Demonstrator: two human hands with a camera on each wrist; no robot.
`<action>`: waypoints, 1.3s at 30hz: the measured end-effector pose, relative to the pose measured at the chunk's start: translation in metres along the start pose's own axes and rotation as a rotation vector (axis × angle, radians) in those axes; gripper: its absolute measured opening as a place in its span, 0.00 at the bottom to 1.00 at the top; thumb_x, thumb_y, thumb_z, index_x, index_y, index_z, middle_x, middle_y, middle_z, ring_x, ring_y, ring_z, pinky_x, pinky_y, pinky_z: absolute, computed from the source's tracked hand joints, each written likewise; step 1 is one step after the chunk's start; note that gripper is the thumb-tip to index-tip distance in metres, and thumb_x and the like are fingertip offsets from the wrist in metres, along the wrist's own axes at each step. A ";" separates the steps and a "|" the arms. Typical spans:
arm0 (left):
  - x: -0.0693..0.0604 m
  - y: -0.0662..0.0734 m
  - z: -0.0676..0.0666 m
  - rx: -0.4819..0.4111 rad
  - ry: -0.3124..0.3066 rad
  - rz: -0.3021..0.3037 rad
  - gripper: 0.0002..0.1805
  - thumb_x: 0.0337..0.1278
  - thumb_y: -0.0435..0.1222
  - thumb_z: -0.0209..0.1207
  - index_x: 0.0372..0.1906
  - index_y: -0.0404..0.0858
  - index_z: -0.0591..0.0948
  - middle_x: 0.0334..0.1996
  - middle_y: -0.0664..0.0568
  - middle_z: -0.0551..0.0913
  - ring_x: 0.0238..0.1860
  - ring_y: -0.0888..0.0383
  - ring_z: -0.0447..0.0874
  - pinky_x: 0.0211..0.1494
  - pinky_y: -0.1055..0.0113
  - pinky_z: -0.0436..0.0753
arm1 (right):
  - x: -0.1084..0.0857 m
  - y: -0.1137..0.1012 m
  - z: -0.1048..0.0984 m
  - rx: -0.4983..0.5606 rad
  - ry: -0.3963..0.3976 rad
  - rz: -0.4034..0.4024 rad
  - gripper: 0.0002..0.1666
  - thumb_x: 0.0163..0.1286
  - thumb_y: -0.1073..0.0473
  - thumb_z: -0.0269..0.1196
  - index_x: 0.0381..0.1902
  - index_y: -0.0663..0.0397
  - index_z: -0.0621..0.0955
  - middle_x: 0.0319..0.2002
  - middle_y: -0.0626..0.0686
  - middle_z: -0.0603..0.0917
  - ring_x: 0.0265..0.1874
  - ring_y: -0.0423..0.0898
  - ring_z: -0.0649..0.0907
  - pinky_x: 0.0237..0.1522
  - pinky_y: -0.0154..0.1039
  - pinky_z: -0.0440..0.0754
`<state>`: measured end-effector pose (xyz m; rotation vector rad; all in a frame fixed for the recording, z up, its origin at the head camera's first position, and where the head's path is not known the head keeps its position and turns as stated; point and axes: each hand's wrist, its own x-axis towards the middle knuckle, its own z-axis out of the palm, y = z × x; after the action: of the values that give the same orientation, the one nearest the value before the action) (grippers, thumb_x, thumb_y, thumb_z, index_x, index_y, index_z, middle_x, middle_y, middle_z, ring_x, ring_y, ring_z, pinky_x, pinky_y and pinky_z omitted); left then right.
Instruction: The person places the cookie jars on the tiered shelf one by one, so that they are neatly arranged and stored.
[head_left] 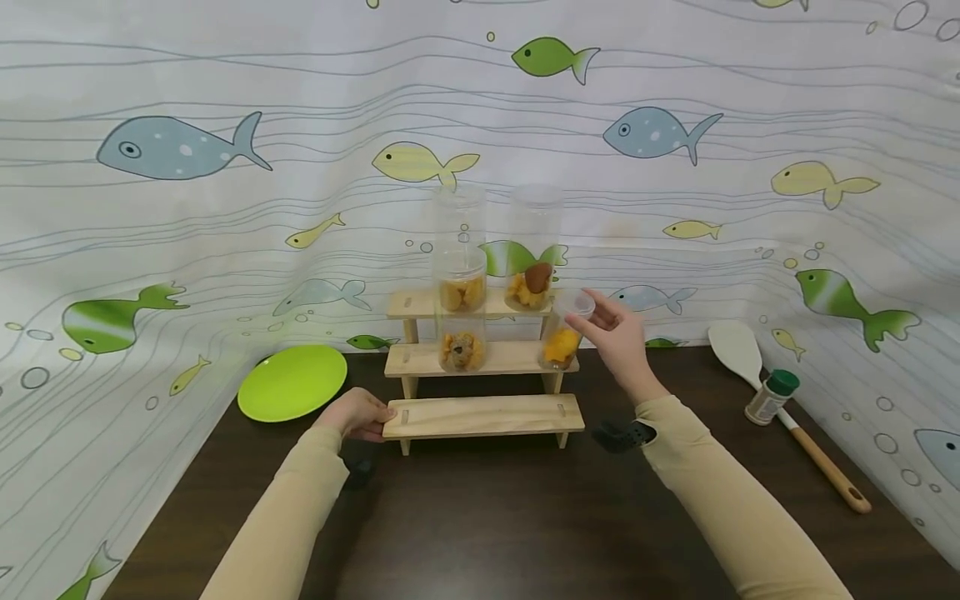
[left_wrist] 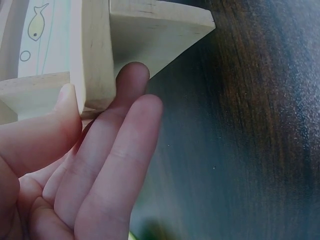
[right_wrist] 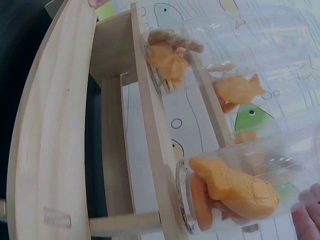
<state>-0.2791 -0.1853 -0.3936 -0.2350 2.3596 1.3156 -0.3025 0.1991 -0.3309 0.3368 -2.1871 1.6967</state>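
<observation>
A three-step wooden shelf (head_left: 483,417) stands on the dark table. My left hand (head_left: 358,414) grips the left end of its lowest step, thumb above and fingers below, as the left wrist view shows. My right hand (head_left: 618,337) holds a clear jar (head_left: 561,340) near its top, at the right end of the middle step. The jar tilts to the right, its base at the step. Inside lie orange fish-shaped pieces (right_wrist: 237,190). A second clear jar (head_left: 461,312) with brown-orange pieces stands left on the middle step. Two more jars, one a clear jar (head_left: 531,275), stand on the top step.
A lime-green plate (head_left: 292,383) lies left of the shelf. To the right are a white spatula (head_left: 738,354) with a wooden handle and a green-capped shaker (head_left: 772,397). A fish-patterned curtain (head_left: 315,200) encloses the back and sides of the table.
</observation>
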 end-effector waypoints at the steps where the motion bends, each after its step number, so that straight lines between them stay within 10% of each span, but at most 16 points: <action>1: 0.000 -0.001 0.000 -0.001 0.000 0.002 0.17 0.64 0.30 0.56 0.49 0.17 0.75 0.33 0.36 0.85 0.32 0.51 0.86 0.45 0.53 0.85 | 0.001 0.000 0.003 0.017 -0.005 0.001 0.34 0.61 0.54 0.68 0.64 0.53 0.73 0.57 0.59 0.78 0.53 0.48 0.81 0.47 0.25 0.80; 39: 0.002 0.001 0.000 -0.004 -0.004 0.012 0.16 0.64 0.29 0.55 0.49 0.17 0.76 0.31 0.40 0.85 0.31 0.52 0.85 0.44 0.53 0.85 | 0.017 -0.006 0.048 0.026 -0.025 0.025 0.44 0.55 0.45 0.71 0.65 0.58 0.70 0.59 0.62 0.77 0.57 0.51 0.79 0.55 0.38 0.79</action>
<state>-0.2812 -0.1850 -0.3937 -0.2192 2.3589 1.3248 -0.3216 0.1517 -0.3290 0.3402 -2.1977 1.7448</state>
